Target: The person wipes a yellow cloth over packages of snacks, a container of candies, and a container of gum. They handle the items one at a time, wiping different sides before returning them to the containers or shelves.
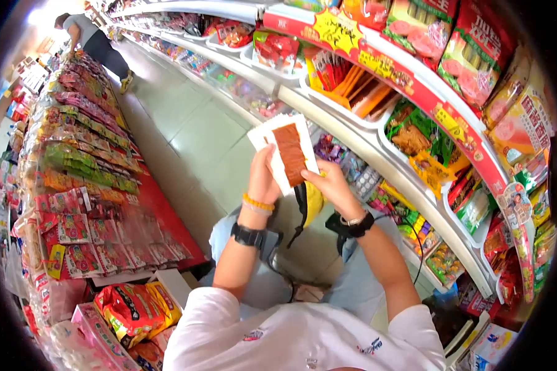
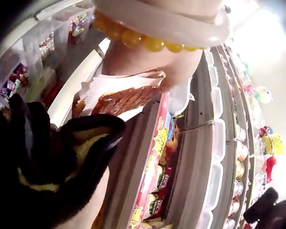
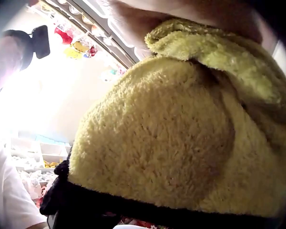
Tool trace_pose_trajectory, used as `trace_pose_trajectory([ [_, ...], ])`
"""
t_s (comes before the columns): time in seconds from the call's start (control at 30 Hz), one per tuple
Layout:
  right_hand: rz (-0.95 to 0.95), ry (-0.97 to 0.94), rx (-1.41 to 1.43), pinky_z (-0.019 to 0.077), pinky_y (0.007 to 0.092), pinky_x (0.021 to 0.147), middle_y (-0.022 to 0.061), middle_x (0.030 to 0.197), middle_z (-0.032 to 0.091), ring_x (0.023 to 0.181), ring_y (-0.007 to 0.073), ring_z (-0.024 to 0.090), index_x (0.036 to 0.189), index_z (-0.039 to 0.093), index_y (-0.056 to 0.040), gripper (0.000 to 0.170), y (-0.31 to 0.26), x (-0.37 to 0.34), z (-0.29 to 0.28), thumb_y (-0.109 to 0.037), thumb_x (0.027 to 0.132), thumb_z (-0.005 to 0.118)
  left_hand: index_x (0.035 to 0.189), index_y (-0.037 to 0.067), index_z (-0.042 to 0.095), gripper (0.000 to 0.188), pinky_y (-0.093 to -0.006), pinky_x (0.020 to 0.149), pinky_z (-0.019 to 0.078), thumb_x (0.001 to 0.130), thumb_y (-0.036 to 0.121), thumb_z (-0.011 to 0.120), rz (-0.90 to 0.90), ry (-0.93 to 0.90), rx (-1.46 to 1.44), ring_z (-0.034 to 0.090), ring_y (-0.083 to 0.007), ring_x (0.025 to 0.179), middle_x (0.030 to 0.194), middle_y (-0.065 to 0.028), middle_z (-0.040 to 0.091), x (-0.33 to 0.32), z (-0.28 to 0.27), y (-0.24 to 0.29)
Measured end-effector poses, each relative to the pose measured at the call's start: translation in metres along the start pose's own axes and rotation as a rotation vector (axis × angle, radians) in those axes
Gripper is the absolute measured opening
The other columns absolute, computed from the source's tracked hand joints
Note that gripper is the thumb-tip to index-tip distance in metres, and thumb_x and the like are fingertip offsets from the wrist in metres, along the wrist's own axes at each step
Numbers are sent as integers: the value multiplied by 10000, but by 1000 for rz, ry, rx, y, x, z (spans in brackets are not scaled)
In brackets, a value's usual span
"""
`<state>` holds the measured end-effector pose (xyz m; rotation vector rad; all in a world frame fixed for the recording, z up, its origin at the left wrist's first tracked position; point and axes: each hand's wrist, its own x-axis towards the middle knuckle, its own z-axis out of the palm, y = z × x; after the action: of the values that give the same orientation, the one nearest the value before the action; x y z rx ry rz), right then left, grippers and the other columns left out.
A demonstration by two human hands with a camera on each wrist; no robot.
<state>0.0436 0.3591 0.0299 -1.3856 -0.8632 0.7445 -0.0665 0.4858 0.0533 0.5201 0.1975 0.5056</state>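
In the head view, my left hand (image 1: pixel 263 176) grips the left side of a small stack of flat white packets (image 1: pixel 262 136). A brown, wrinkled flat packet (image 1: pixel 293 157) lies on top of them. My right hand (image 1: pixel 333 185) pinches its lower end, with the thumb on the brown face. Below the right hand hangs a fuzzy yellow cloth (image 1: pixel 314 201) with a black border, which fills much of the right wrist view. A serrated white edge and shiny brown wrapper (image 2: pixel 126 99) show under the left hand in the left wrist view.
A curved shelf (image 1: pixel 377 139) with trays of snack packets runs along the right. At left, a red-edged display (image 1: pixel 167 213) carries rows of packets. A red and yellow bag (image 1: pixel 136 312) sits in a box at lower left. Another person (image 1: pixel 96 46) bends over the display far down the aisle.
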Motion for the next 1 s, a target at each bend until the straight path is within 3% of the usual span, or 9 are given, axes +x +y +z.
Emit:
trace_pose_trajectory([
  [0.03,-25,43,10,459,266,686,46,840,646,746,92,557,970,646,33,227,4,2,0,-164,858,651,1339,55,392,436,-405,1042,357,944,237,410,85,77,43,499,-257,1186,1293,-98,516,0,4,-4],
  [0.13,-8,129,58,450,256,664,35,827,635,737,83,551,966,638,33,219,-6,-5,-1,-166,875,638,1323,37,410,429,-387,1030,372,946,241,404,58,42,19,508,-242,1171,1284,-87,527,1,0,-5],
  [0.27,13,290,18,443,250,641,8,791,625,690,69,534,918,628,2,207,1,1,-17,-201,875,631,1294,4,415,392,-397,958,461,963,215,420,142,98,46,565,-262,1101,1253,-122,542,5,-6,-3],
  [0.3,45,332,71,445,257,645,15,801,626,693,76,539,930,625,5,219,-1,2,-22,-208,877,625,1229,-6,464,314,-362,950,462,969,166,426,151,125,38,563,-224,1096,1218,-110,556,3,-2,0],
  [0.43,55,429,125,451,229,728,2,913,635,812,66,568,1083,600,-4,232,3,8,-49,-137,893,596,1238,-5,461,341,-360,935,474,975,211,447,117,47,110,557,-212,1102,1227,-95,546,5,-14,5],
  [0.53,169,388,34,454,271,720,52,868,641,788,109,581,1006,608,10,259,-2,5,-57,-214,877,607,1247,-6,458,366,-366,935,474,976,239,454,163,135,157,554,-216,1104,1226,-91,545,3,-8,4],
  [0.67,12,20,-107,455,267,773,40,933,640,834,109,566,1089,595,14,289,-1,-3,-43,-223,928,554,1277,6,418,401,-377,935,472,971,261,466,69,112,167,551,-223,1105,1230,-91,542,-3,10,-6],
  [0.8,-76,-98,-12,453,270,769,35,906,619,839,91,537,1082,575,48,266,-3,-5,-24,-175,958,500,1251,5,439,385,-349,890,489,966,261,483,38,59,204,584,-194,1034,1191,-87,560,2,5,-18],
  [1.0,-98,-256,-110,453,279,769,58,906,622,829,98,536,1068,582,32,320,-8,-8,-29,-259,940,539,1211,-9,464,331,-323,858,493,964,208,494,204,67,347,583,-169,1001,1153,-83,571,1,11,-23],
])
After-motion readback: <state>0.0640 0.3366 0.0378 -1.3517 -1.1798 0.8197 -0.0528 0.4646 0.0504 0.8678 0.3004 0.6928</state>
